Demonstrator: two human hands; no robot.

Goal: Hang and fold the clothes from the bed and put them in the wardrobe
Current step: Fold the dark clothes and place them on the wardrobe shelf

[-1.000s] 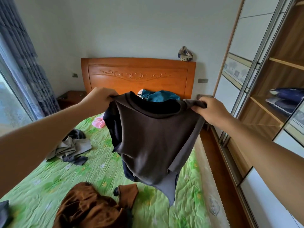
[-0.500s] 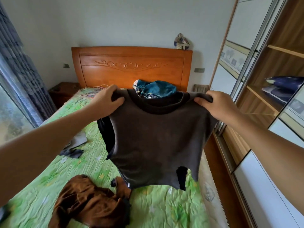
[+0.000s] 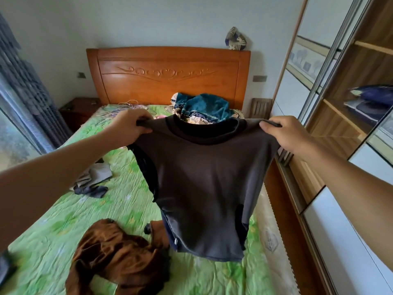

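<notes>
A dark grey top point(image 3: 204, 188) with a black collar hangs spread out in the air above the bed point(image 3: 53, 231). My left hand point(image 3: 129, 126) grips its left shoulder and my right hand point(image 3: 285, 133) grips its right shoulder. Its hem dangles just over the green sheet. On the bed lie a brown garment point(image 3: 119, 258) at the front, a grey garment point(image 3: 93, 179) at the left, and a teal and patterned heap point(image 3: 202, 107) by the headboard. The wardrobe point(image 3: 350, 107) stands open on the right, with folded dark blue items point(image 3: 370, 101) on a shelf.
A wooden headboard point(image 3: 168, 75) closes off the far end of the bed. A dark nightstand point(image 3: 78, 109) and curtains point(image 3: 25, 99) are at the left. A narrow strip of wooden floor point(image 3: 282, 220) runs between bed and wardrobe. Thin hangers point(image 3: 125, 105) lie near the pillow end.
Both hands have drawn apart and stretched the grey top flat; it hung bunched and twisted before. The view has tilted down a little.
</notes>
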